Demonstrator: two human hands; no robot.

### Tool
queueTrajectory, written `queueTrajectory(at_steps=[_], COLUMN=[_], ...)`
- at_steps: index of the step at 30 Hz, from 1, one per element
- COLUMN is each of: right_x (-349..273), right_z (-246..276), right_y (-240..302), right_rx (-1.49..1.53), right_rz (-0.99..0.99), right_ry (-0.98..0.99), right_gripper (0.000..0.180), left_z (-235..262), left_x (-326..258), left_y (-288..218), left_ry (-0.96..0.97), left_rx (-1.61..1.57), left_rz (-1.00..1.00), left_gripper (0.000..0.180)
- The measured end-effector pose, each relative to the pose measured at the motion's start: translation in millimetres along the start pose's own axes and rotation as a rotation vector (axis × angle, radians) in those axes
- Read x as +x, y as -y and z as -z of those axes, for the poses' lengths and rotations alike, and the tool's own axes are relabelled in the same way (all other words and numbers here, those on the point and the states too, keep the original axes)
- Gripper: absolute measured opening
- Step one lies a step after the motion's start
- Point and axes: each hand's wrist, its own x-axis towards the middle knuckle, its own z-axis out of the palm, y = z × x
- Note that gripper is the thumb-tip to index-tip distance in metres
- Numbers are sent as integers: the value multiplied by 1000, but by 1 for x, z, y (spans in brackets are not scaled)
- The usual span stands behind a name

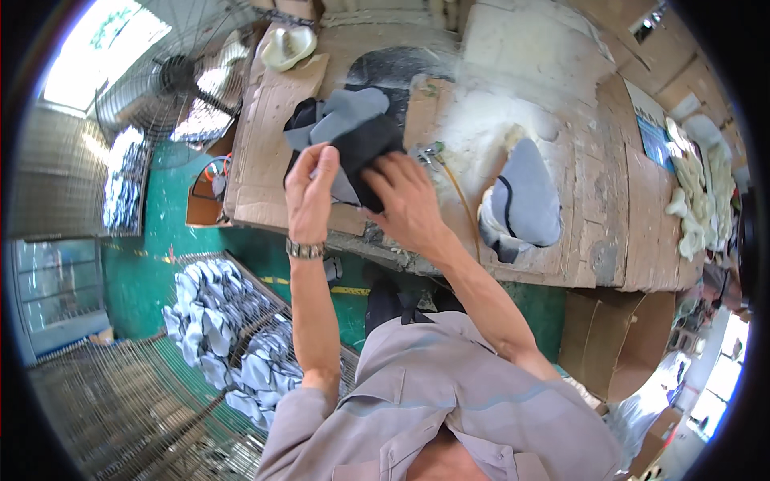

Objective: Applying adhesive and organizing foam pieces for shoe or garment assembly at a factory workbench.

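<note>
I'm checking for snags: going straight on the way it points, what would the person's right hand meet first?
Most likely the black cloth: the right hand points forward and leftward into it and seems to touch it, though depth is hard to judge.

Two hands are counted: one left hand (309,188) and one right hand (405,188). One wristband (305,249) is worn. On one worktable (269,192) are listed: one grey-and-black bundle (353,112), its separate layers too overlapped to be numbered; one grey-and-black shaped piece (529,192); one cream moulded piece (289,48); one metal nozzle (431,151); one orange hose (461,192). One fan (178,76) is entered. Two open cardboard boxes are recorded, one at left (200,204), one at right (593,345). Many grey pieces (204,301) are racked, and several pale pieces (690,236) heaped; neither can be counted exactly.
</note>
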Motion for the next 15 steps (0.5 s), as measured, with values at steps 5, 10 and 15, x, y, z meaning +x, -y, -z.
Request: queueTrajectory(at_steps=[5,10,15], right_x=[-16,-41,-89], right_z=[49,123,160], right_y=[-66,-111,-109], right_rx=[726,1543,1693], right_rz=[-740,-837,-835], right_ry=[-247,-627,-802], right_gripper=[31,26,33], left_z=[-70,-119,-242], left_x=[-56,-124,-118], left_y=[-25,10,59], left_ry=[60,788,475], left_rx=[1,-251,-847], left_rz=[-127,375,356], left_gripper=[43,62,71])
